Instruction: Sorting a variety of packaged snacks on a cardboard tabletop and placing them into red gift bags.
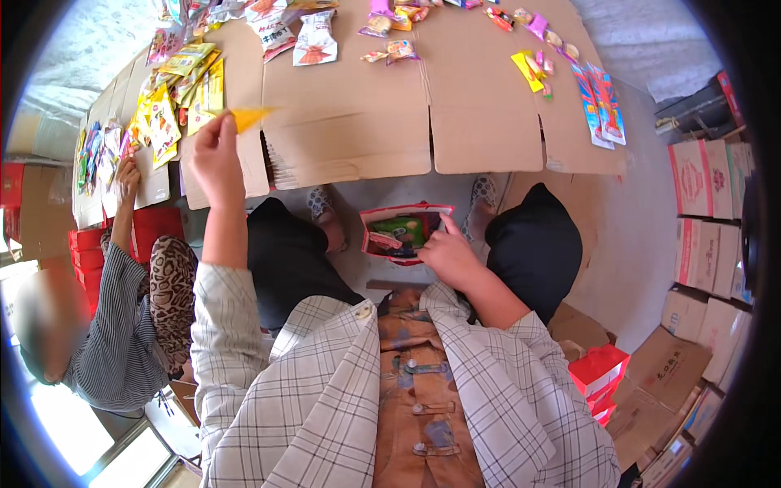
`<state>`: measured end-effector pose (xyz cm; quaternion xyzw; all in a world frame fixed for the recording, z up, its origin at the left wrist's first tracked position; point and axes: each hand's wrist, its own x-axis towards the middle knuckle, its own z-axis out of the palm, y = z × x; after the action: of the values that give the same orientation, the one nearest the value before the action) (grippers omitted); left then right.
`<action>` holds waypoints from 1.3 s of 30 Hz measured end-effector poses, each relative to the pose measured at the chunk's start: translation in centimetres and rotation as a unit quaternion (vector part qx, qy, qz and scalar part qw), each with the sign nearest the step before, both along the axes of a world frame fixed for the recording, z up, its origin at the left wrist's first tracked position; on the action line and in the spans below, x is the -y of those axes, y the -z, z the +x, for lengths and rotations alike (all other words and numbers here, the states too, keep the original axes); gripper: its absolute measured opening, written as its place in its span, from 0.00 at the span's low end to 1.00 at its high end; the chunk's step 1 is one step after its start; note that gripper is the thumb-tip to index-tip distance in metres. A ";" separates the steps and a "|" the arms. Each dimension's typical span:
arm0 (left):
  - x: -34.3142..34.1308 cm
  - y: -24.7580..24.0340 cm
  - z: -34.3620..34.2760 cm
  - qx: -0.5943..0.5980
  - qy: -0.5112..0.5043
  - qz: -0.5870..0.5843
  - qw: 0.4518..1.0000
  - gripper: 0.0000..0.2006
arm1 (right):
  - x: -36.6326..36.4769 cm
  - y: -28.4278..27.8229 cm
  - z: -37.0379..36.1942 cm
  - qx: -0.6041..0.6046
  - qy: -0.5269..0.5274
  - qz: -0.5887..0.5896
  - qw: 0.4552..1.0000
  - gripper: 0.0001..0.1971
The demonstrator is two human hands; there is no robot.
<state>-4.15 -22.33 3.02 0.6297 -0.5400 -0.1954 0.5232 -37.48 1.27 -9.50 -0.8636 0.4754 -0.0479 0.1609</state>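
Raised over the near left edge of the cardboard-covered table, my left hand [216, 163] pinches a yellow snack packet [250, 119], smeared by motion. A pile of yellow snack packets [163, 122] lies just beyond it. Between my knees, below the table edge, stands a red-rimmed paper gift bag [368, 216] with its mouth open. Inside it I see a green packet [404, 228] and some red and dark packaging. My right hand [449, 254] grips the bag's right rim, the index finger stretched along it.
Candy and snack packs are spread over the cardboard [350, 122], with blue-red packets [600, 106] at the far right. To my left a co-worker's hand [128, 177] reaches to small packets [99, 154]. Red bags [600, 376] and stacked cartons [691, 252] stand at my right.
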 end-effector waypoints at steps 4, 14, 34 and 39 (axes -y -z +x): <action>-7.9 -2.7 -2.7 0.246 0.230 -0.125 0.933 0.05 | -0.4 0.1 -0.4 0.038 0.008 -0.038 0.998 0.05; -16.5 1.4 -8.1 0.393 0.565 -0.081 0.721 0.13 | -2.5 -0.7 -0.5 -0.028 -0.020 -0.057 0.998 0.06; -19.9 4.7 -11.9 0.372 0.598 0.021 0.710 0.08 | -6.3 -2.8 -2.5 0.037 0.030 -0.151 0.987 0.06; -19.1 6.5 -12.1 0.434 0.587 0.046 0.681 0.06 | -5.9 -3.7 -2.1 0.073 0.030 -0.215 0.973 0.06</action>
<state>-16.21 -3.23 -3.53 0.2207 -0.9561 -0.1917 -0.0217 -39.54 7.21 -5.80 -0.8577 0.4662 -0.2168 0.0044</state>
